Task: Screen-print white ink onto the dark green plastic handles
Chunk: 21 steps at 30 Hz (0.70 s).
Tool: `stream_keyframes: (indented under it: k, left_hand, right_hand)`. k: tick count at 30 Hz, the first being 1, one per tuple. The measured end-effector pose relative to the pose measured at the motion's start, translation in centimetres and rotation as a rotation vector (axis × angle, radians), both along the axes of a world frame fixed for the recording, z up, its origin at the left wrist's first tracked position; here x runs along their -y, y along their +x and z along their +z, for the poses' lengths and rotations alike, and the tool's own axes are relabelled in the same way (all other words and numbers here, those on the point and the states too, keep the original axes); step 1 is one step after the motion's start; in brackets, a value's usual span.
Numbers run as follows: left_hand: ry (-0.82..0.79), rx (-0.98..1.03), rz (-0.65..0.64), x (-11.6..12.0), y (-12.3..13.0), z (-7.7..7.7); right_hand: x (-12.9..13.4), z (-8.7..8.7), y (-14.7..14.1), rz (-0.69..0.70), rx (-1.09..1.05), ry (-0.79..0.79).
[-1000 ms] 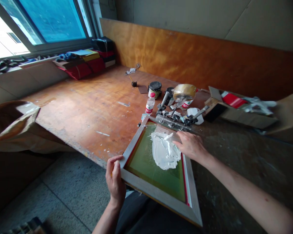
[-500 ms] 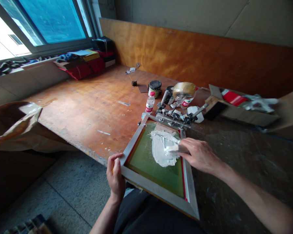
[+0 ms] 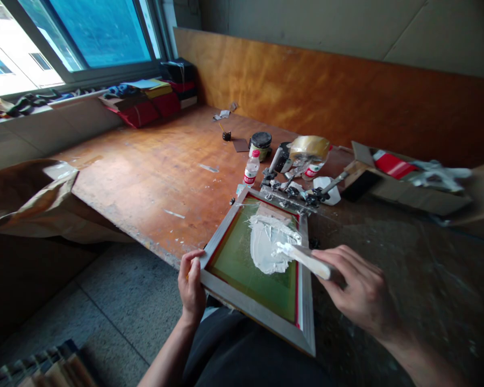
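A screen frame (image 3: 306, 301) with silver-grey edges and green mesh is tilted over the front of the wooden table, its far end at a metal clamp bar (image 3: 284, 201). Thick white paste (image 3: 268, 250) lies on the upper middle of the mesh. Closed round the frame's near left corner is my left hand (image 3: 191, 287). My right hand (image 3: 358, 287) grips a flat scraper (image 3: 312, 262) beyond the frame's right edge; the scraper's white-coated tip reaches over the paste. Whether the tip touches the paste I cannot tell.
Behind the clamp stand a red-capped bottle (image 3: 251, 169), a dark-lidded jar (image 3: 260, 144) and a tape roll (image 3: 310, 147). At the right is an open cardboard box (image 3: 423, 191). A brown paper bag (image 3: 44, 199) hangs by the table's left edge.
My right hand has moved right and toward me with the scraper, uncovering the frame's right edge. My left hand keeps its hold on the frame. The view has shifted slightly.
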<state>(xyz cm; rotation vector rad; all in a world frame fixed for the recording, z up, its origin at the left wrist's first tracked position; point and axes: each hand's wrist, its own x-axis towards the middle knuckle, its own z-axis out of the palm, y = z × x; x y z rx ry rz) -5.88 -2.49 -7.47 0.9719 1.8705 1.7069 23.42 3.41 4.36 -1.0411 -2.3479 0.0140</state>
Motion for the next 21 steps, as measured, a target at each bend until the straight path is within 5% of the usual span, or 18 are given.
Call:
stream_keyframes:
  k: [11, 21]
  left_hand:
    - [-0.024, 0.05, 0.015, 0.0, 0.3, 0.0]
    - [-0.005, 0.066, 0.024, 0.0, 0.2, 0.0]
  right_hand:
    - [-0.9, -2.4, 0.0, -0.023, 0.001, -0.166]
    - [-2.9, -4.6, -0.7, -0.089, 0.055, -0.14]
